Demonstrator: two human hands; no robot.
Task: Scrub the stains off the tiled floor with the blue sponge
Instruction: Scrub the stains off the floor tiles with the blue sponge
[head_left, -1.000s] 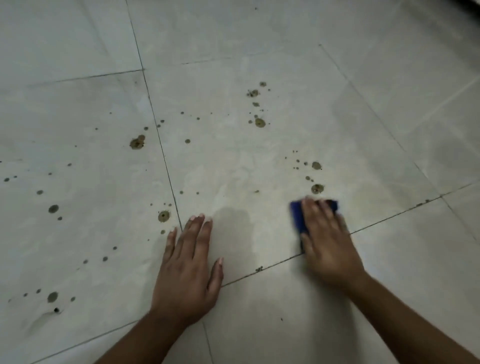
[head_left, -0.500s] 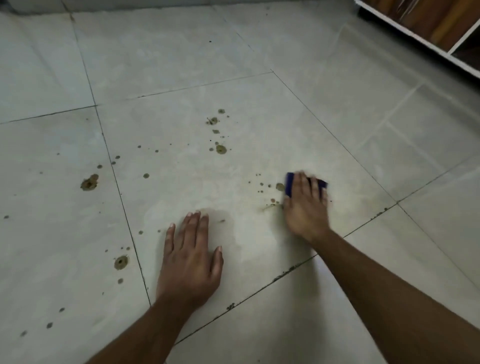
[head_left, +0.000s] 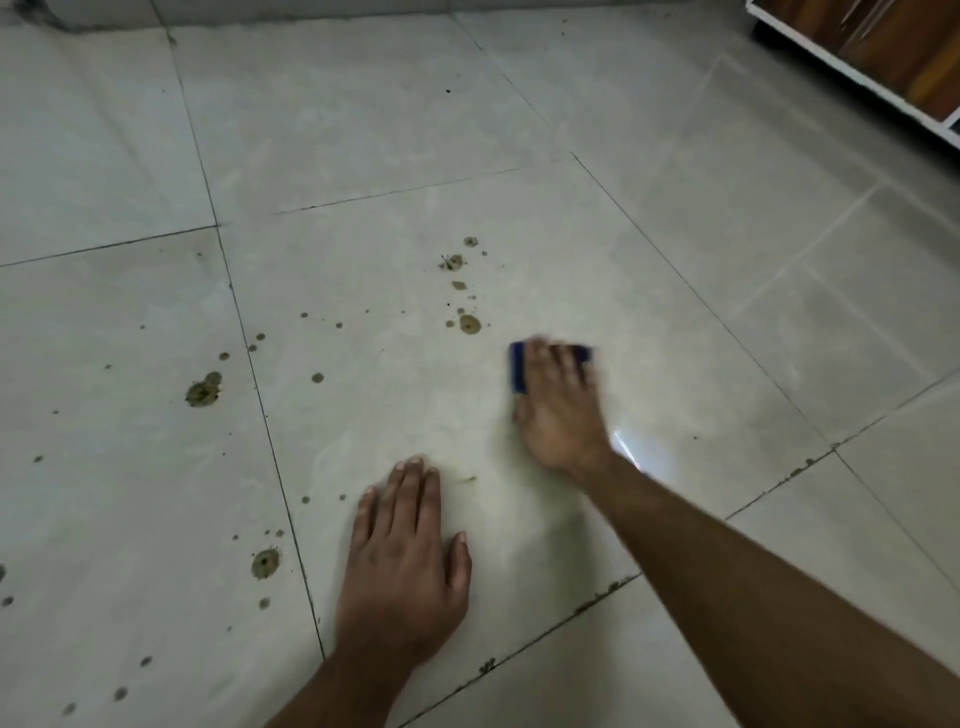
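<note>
My right hand (head_left: 558, 410) presses the blue sponge (head_left: 518, 368) flat on a pale grey floor tile (head_left: 649, 322); the fingers cover most of the sponge and the hand is motion-blurred. Just beyond the sponge a round brown stain (head_left: 469, 324) lies at the near end of a trail of smaller stains (head_left: 453, 262). My left hand (head_left: 402, 566) rests palm-down on the same tile, fingers together, holding nothing. More brown stains dot the tile to the left, a large one (head_left: 203, 389) and a ringed one (head_left: 265, 564) among them.
Dark grout lines (head_left: 270, 436) cross the floor. A wooden cabinet with a white base (head_left: 852, 78) stands at the top right. A wall base (head_left: 311, 8) runs along the top. A wet sheen (head_left: 626, 441) glints beside my right wrist.
My right hand has pushed the sponge forward, away from me, over the spots it was beside; those spots are gone. The view has tilted up and the left hand stays planted.
</note>
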